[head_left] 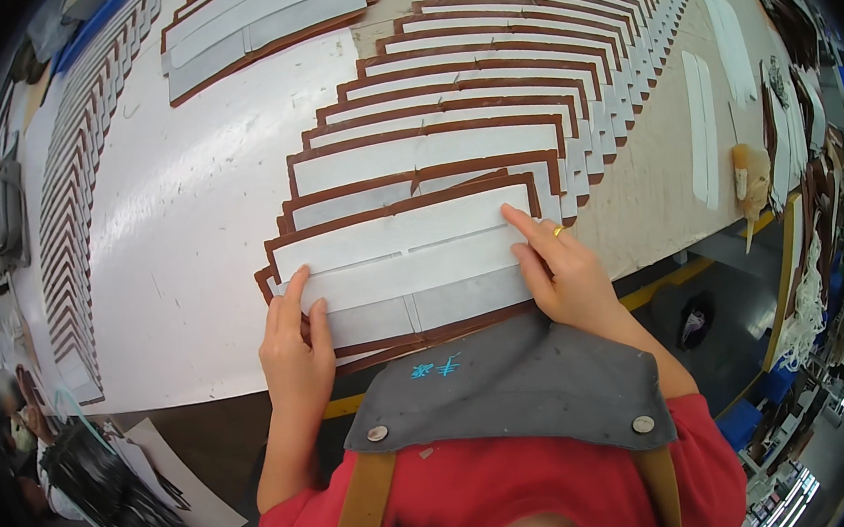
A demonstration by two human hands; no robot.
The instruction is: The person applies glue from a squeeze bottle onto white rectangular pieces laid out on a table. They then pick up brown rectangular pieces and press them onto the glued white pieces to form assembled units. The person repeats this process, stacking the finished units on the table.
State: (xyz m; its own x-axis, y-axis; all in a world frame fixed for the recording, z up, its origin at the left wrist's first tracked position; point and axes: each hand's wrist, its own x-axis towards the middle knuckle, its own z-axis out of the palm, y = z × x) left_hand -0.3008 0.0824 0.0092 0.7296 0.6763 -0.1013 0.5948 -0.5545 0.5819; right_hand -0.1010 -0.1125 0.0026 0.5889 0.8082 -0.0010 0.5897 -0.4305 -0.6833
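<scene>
Surface point(187, 214), big and white, holds long rows of brown pieces point(487, 87) with white strips. Nearest piece point(412, 264) lies at its front edge. Left hand point(294, 350) and right hand point(563, 271) press flat on it, fingers open, gripping nothing.

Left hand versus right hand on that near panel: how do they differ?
The left hand lies at the panel's left end, fingers side by side and flat; the right hand is at its right end, forefinger stretched up toward the top edge. The right hand wears a gold ring; the left hand shows none. Both press on the panel's white face, palms down, grasping nothing.
</scene>
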